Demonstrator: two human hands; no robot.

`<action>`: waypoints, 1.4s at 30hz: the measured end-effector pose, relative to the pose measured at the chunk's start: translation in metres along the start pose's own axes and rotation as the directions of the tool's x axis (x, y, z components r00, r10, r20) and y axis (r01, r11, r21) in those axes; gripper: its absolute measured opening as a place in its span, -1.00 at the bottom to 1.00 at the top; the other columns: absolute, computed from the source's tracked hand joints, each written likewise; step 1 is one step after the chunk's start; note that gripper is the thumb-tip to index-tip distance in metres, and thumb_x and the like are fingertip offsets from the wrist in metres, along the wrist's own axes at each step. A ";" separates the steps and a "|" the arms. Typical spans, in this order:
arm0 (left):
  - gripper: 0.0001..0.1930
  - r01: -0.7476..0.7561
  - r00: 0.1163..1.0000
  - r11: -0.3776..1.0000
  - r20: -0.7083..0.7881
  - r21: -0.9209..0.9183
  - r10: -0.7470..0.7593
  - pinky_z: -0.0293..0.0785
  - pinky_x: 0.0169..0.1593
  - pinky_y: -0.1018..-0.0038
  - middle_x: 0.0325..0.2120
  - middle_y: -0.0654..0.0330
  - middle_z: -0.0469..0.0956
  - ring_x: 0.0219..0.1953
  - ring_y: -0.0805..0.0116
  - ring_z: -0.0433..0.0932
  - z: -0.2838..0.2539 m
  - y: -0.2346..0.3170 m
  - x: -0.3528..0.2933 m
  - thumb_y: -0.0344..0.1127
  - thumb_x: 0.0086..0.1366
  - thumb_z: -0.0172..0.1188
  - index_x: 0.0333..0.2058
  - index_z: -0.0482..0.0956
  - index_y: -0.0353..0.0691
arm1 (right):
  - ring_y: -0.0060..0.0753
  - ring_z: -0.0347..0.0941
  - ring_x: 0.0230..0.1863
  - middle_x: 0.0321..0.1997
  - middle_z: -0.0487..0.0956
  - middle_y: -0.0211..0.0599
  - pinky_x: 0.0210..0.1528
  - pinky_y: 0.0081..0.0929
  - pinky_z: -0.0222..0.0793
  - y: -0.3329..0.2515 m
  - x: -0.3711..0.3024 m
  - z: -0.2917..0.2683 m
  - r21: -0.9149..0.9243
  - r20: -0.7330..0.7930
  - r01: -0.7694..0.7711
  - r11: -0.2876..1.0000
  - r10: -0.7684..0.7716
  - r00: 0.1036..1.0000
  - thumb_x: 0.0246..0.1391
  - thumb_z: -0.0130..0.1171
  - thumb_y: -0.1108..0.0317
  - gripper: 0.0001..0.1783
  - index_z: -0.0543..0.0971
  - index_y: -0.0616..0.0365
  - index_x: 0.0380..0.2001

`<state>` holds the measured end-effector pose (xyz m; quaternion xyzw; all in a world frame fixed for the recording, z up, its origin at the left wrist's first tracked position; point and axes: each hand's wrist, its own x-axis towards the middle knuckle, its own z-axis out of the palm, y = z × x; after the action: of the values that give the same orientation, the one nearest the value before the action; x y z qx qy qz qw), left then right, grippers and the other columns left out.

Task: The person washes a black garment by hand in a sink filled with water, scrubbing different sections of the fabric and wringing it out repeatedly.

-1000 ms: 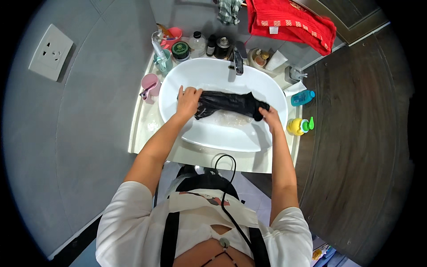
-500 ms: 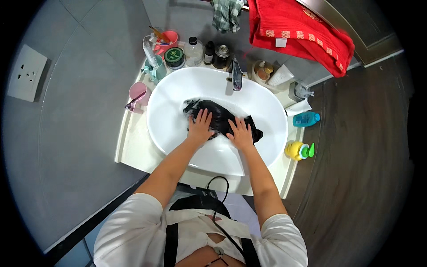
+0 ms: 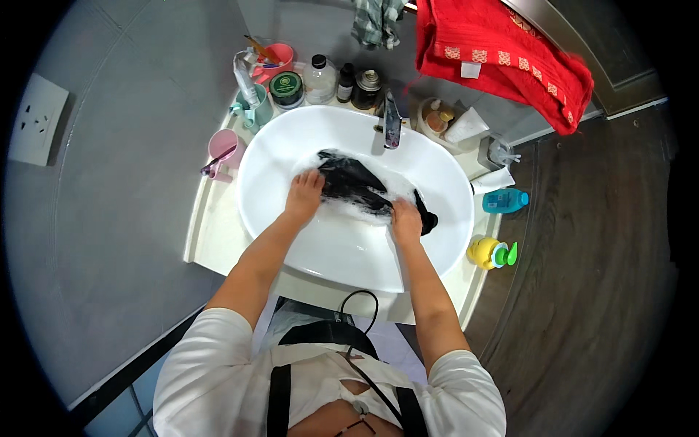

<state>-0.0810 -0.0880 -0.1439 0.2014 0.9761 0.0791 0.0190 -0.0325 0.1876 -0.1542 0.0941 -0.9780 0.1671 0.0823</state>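
A wet black cloth [image 3: 353,183], seemingly a garment, lies in soapy water in the white oval sink [image 3: 273,153]. White suds fringe it. My left hand [image 3: 304,195] is at the cloth's left edge, its fingers curled together and gripping there. Toward the cloth's right end, my right hand [image 3: 406,221] is closed on a fold, its fingertips partly hidden in the cloth and foam. One dark end of the cloth reaches beyond my right hand, up the sink's right side.
Behind the sink stands a dark faucet [image 3: 392,120], with several bottles and a green-lidded jar [image 3: 286,87] to its left. Pink cup [image 3: 226,146] sits at left. A blue bottle [image 3: 504,200] and yellow pump bottle [image 3: 489,253] line the right edge. A red towel [image 3: 502,62] hangs above.
My hands went from lying flat and spread on the cloth to gripping it. The left hand moved left to its edge, the right slightly nearer me. The cloth shifted and more suds show.
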 end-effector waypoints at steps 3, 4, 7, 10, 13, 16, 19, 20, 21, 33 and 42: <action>-0.85 -0.006 1.000 0.999 -0.021 0.046 0.007 0.25 -0.19 0.36 -0.38 0.22 0.41 -0.19 0.29 0.33 -0.006 -0.014 -0.004 -0.41 -0.03 0.03 -0.40 0.45 -0.17 | 0.01 0.42 -0.35 -0.39 0.50 -0.09 -0.32 -0.17 0.31 -0.020 -0.001 -0.013 0.047 0.249 -0.284 0.958 0.264 0.932 0.06 -0.13 0.28 -0.80 0.43 0.07 -0.29; -0.88 -0.039 0.999 0.998 -0.010 0.047 0.039 0.26 -0.23 0.38 -0.42 0.23 0.42 -0.22 0.29 0.35 -0.009 -0.015 -0.005 -0.41 -0.02 0.02 -0.44 0.45 -0.17 | 0.10 0.41 -0.40 -0.46 0.49 0.01 -0.36 -0.10 0.29 -0.018 -0.002 -0.013 0.136 0.267 -0.287 0.948 0.244 0.932 0.08 -0.16 0.26 -0.78 0.42 0.08 -0.28; -0.92 -0.016 1.000 0.999 0.005 0.046 0.016 0.29 -0.31 0.37 -0.47 0.23 0.43 -0.31 0.28 0.39 -0.012 -0.025 0.000 -0.43 -0.04 0.04 -0.48 0.43 -0.16 | 0.12 0.41 -0.37 -0.45 0.48 0.06 -0.33 -0.07 0.29 -0.008 -0.005 -0.015 0.097 0.251 -0.430 0.898 0.396 0.883 0.08 -0.17 0.26 -0.77 0.41 0.07 -0.26; -0.87 0.062 0.992 0.985 -0.096 -0.159 -0.078 0.31 -0.33 0.32 -0.47 0.19 0.43 -0.35 0.20 0.41 -0.007 -0.044 -0.002 -0.48 -0.10 0.08 -0.50 0.37 -0.17 | 0.09 0.42 -0.31 -0.36 0.50 0.03 -0.27 -0.11 0.31 -0.007 0.002 -0.049 -0.094 0.303 -0.576 0.812 0.574 0.761 0.01 -0.09 0.32 -0.74 0.39 0.09 -0.19; -0.74 0.135 0.959 0.794 -0.123 -0.593 -0.255 0.33 -0.21 0.32 -0.42 0.09 0.41 -0.30 0.12 0.40 0.006 -0.047 0.000 -0.52 -0.11 0.09 -0.35 0.36 -0.22 | -0.01 0.38 -0.17 -0.15 0.42 0.00 -0.18 -0.21 0.31 -0.025 0.003 -0.058 -0.170 0.246 -0.400 0.901 0.432 0.868 -0.10 0.07 0.30 -0.58 0.35 0.08 -0.10; -0.65 0.253 0.896 0.564 -0.030 -0.786 -0.443 0.32 -0.15 0.42 -0.30 0.07 0.39 -0.23 0.23 0.39 0.019 -0.028 -0.002 -0.44 -0.02 0.09 -0.17 0.35 -0.23 | 0.03 0.24 -0.02 0.02 0.29 0.02 0.02 -0.17 0.15 -0.042 0.010 -0.043 -0.033 0.140 -0.121 0.992 0.125 0.982 -0.30 0.27 0.11 -0.20 0.20 -0.01 0.08; -0.70 0.378 0.743 -0.003 0.306 -0.926 -0.596 0.31 -0.15 0.48 -0.26 0.13 0.39 -0.21 0.35 0.37 0.020 -0.009 -0.007 -0.39 0.05 0.07 -0.18 0.35 -0.26 | 0.07 0.21 0.02 0.05 0.25 0.06 0.06 -0.15 0.10 -0.074 0.011 -0.027 -0.197 0.277 -0.100 0.975 0.153 0.949 -0.35 0.25 -0.05 -0.09 0.14 -0.11 0.13; -0.70 0.358 0.748 -0.004 0.289 -0.934 -0.598 0.30 -0.14 0.50 -0.26 0.15 0.38 -0.21 0.38 0.36 0.021 -0.007 -0.011 -0.38 0.07 0.05 -0.17 0.35 -0.27 | 0.03 0.23 0.01 0.04 0.26 0.04 0.02 -0.18 0.15 -0.081 0.014 -0.022 -0.154 0.393 -0.036 0.987 0.094 0.915 -0.33 0.25 0.00 -0.12 0.15 -0.11 0.13; -0.70 0.338 0.753 -0.007 0.275 -0.941 -0.598 0.29 -0.14 0.52 -0.25 0.17 0.38 -0.21 0.41 0.36 0.023 -0.005 -0.015 -0.37 0.10 0.04 -0.16 0.34 -0.28 | -0.01 0.24 -0.01 0.02 0.28 0.02 -0.02 -0.21 0.19 -0.084 0.016 -0.018 -0.104 0.503 0.024 0.994 0.032 0.864 -0.31 0.25 0.06 -0.15 0.15 -0.11 0.13; -0.61 0.277 0.695 -0.503 0.532 -0.819 -0.484 0.03 0.11 0.54 -0.05 0.23 0.28 0.03 0.43 0.18 0.018 0.006 -0.033 -0.23 0.23 -0.08 0.01 0.23 -0.23 | 0.01 0.36 -0.18 -0.15 0.40 -0.03 -0.14 -0.22 0.27 -0.077 -0.005 0.003 0.138 0.272 -0.531 0.836 0.483 0.832 -0.20 0.06 0.44 -0.48 0.33 0.11 -0.05; -0.50 0.337 0.814 -0.859 0.578 -0.387 0.059 0.27 0.03 0.29 -0.06 0.10 0.33 -0.03 0.24 0.33 -0.006 0.024 -0.008 0.06 0.22 -0.11 0.01 0.24 -0.15 | -0.41 0.33 -0.12 -0.02 0.36 -0.18 -0.08 -0.57 0.24 -0.143 0.016 -0.045 0.762 0.503 -0.469 0.446 0.047 0.863 -0.26 0.10 0.53 -0.29 0.21 0.11 0.09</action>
<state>-0.0648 -0.0700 -0.1340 -0.2387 0.2201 0.8909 0.3175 -0.0123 0.0678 -0.0647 0.0010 -0.7540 0.6222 -0.2108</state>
